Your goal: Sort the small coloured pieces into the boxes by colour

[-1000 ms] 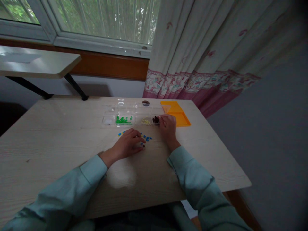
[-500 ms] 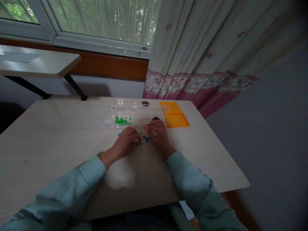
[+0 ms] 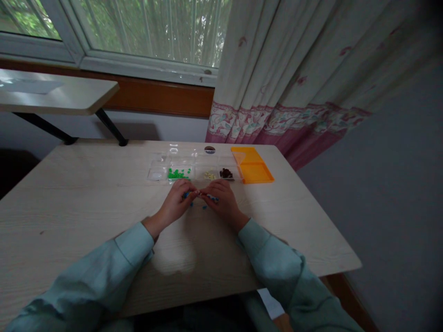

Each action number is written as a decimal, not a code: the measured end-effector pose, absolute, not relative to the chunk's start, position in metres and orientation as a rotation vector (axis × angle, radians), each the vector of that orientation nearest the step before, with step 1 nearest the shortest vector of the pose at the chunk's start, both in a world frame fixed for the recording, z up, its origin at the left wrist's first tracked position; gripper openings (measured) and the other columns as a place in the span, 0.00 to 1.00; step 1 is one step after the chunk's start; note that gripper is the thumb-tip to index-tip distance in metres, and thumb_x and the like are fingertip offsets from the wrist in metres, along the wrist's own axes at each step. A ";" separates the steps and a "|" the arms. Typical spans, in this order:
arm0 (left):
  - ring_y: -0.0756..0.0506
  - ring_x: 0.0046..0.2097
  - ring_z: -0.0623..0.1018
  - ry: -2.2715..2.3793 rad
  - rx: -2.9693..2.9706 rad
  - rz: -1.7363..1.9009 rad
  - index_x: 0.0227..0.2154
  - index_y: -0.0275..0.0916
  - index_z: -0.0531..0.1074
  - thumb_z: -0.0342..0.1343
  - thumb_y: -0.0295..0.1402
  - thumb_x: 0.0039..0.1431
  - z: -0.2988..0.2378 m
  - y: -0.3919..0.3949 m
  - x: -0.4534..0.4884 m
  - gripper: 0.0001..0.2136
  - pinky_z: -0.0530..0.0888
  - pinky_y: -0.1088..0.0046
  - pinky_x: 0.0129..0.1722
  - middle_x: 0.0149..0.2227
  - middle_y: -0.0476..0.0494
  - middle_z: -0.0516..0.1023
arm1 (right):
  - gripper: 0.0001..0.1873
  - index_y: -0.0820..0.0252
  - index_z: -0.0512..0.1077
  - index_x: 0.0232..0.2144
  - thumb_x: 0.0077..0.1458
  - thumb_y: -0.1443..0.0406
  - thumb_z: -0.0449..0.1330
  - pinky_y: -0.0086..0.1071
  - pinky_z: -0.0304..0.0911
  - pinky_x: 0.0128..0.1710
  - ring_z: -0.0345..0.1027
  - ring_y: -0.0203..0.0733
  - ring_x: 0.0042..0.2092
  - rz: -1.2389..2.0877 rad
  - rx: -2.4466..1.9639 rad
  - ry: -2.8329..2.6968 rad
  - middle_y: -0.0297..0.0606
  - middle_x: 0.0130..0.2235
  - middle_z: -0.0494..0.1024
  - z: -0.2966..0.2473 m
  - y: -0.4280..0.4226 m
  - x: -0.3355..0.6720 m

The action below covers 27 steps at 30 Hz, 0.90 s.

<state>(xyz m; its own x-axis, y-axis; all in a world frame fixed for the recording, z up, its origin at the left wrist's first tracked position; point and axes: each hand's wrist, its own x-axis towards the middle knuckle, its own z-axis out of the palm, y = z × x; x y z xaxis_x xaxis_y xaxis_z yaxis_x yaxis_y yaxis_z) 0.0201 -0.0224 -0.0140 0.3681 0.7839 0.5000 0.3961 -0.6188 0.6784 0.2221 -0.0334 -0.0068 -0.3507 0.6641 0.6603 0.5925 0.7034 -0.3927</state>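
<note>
I have both hands on the near side of the clear tray [image 3: 199,172], low over the table [image 3: 104,207]. My left hand [image 3: 180,198] is in front of the tray's green pieces [image 3: 177,174]; my right hand [image 3: 223,200] is in front of its pale yellow pieces [image 3: 209,175] and dark brown pieces [image 3: 226,174]. On each hand the thumb and forefinger are drawn in close, and the two sets of fingertips meet or nearly meet. At this size I cannot tell whether either hand has a piece pinched. The loose blue pieces [image 3: 204,207] lie on the table just to the near side of the tray, some between my hands and partly covered by them.

I judge this to be a fine fingertip job, both hands working at one spot. To do it well, I'd use only the pads of thumb and forefinger and press lightly, because a small piece squeezed off-centre could flick away. I'd steady the outer edges of both hands on the tabletop and lift the curled fingers clear of the loose pieces, so as not to sweep them aside. The knuckles want some room from the tray's near wall too: a knock there could jumble the compartments. The orange tray [image 3: 256,172] is close by the clear tray's right end, so a shove could upset both.
</note>
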 end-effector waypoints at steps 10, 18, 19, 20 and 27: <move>0.45 0.39 0.71 1.094 2.208 1.151 0.30 0.38 0.73 0.51 0.39 0.67 -0.012 -0.023 0.019 0.13 0.68 0.67 0.42 0.32 0.45 0.72 | 0.08 0.51 0.80 0.38 0.61 0.61 0.60 0.38 0.63 0.48 0.70 0.40 0.40 0.123 -0.988 -2.093 0.35 0.34 0.81 -0.006 -0.033 0.223; 0.46 0.40 0.71 1.221 2.125 1.354 0.32 0.39 0.74 0.50 0.36 0.68 -0.013 -0.016 0.003 0.11 0.69 0.68 0.42 0.33 0.46 0.72 | 0.10 0.52 0.81 0.33 0.59 0.57 0.61 0.42 0.60 0.50 0.69 0.44 0.43 -0.080 -1.369 -1.722 0.38 0.36 0.80 -0.007 -0.007 0.265; 0.46 0.40 0.71 1.231 2.110 1.380 0.32 0.40 0.74 0.50 0.36 0.68 -0.013 -0.015 0.000 0.11 0.69 0.68 0.42 0.33 0.46 0.72 | 0.11 0.53 0.81 0.33 0.59 0.57 0.61 0.43 0.59 0.50 0.68 0.44 0.43 -0.100 -1.439 -1.674 0.39 0.37 0.80 -0.009 -0.003 0.271; 0.46 0.40 0.71 1.239 2.097 1.405 0.32 0.39 0.74 0.50 0.36 0.68 -0.014 -0.014 -0.001 0.11 0.69 0.68 0.42 0.33 0.46 0.72 | 0.12 0.54 0.81 0.33 0.59 0.56 0.60 0.43 0.59 0.49 0.68 0.45 0.43 -0.116 -1.501 -1.628 0.40 0.38 0.80 -0.011 0.001 0.276; 0.47 0.38 0.71 1.252 2.102 1.413 0.31 0.39 0.74 0.51 0.37 0.67 -0.012 -0.013 -0.003 0.12 0.69 0.69 0.40 0.32 0.47 0.72 | 0.16 0.57 0.80 0.38 0.63 0.58 0.53 0.43 0.57 0.50 0.65 0.47 0.46 -0.133 -1.655 -1.598 0.43 0.42 0.79 -0.024 0.008 0.289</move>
<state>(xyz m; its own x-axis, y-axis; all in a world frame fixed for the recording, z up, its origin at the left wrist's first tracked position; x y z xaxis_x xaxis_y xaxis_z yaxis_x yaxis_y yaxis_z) -0.0031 -0.0133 -0.0124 0.1293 0.7984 0.5881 0.4873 -0.5676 0.6636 0.2892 0.0085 -0.0237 0.1917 0.7883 0.5846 0.8744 0.1334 -0.4666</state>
